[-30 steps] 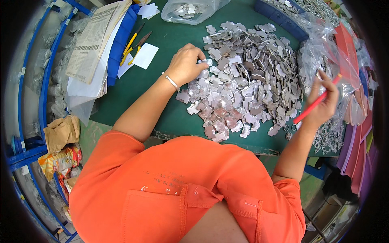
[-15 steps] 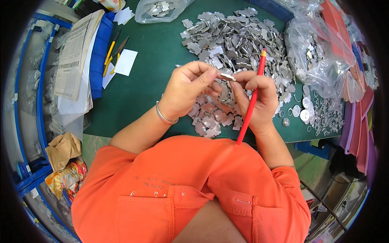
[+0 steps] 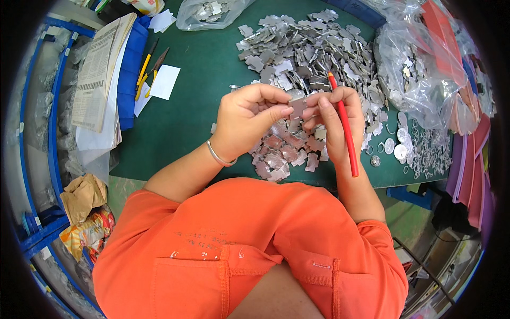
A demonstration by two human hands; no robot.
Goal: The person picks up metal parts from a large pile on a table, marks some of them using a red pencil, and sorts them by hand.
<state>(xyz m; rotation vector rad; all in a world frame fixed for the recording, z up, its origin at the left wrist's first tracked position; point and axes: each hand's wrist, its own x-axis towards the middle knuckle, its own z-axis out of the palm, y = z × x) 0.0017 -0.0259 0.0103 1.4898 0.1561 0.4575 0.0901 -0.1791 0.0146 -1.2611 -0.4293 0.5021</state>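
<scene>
Between the fingertips of my left hand (image 3: 248, 112) and my right hand (image 3: 340, 114) is a small flat metal plate (image 3: 298, 107), its broad grey face showing. My left thumb and forefinger pinch its left edge, while the right fingertips hold its other side. A red pencil (image 3: 346, 133) is tucked across the right hand, its yellowish tip pointing away and its blunt end over the wrist. Just beyond my hands lies a large heap of similar silvery plates (image 3: 319, 50). A smaller group of plates (image 3: 276, 154) lies nearer, below my fingers.
The green tabletop (image 3: 194, 69) carries rings and discs (image 3: 419, 149) at the right. Clear bags of metal parts (image 3: 417, 69) stand behind them. Yellow-handled pliers (image 3: 154, 80) and white paper (image 3: 165, 82) lie at the left, beside a blue bin (image 3: 127, 98) with newspapers (image 3: 98, 80).
The plate has turned from edge-on to show its flat face. The red pencil has swung in my right hand, its blunt end moving right, away from my shirt.
</scene>
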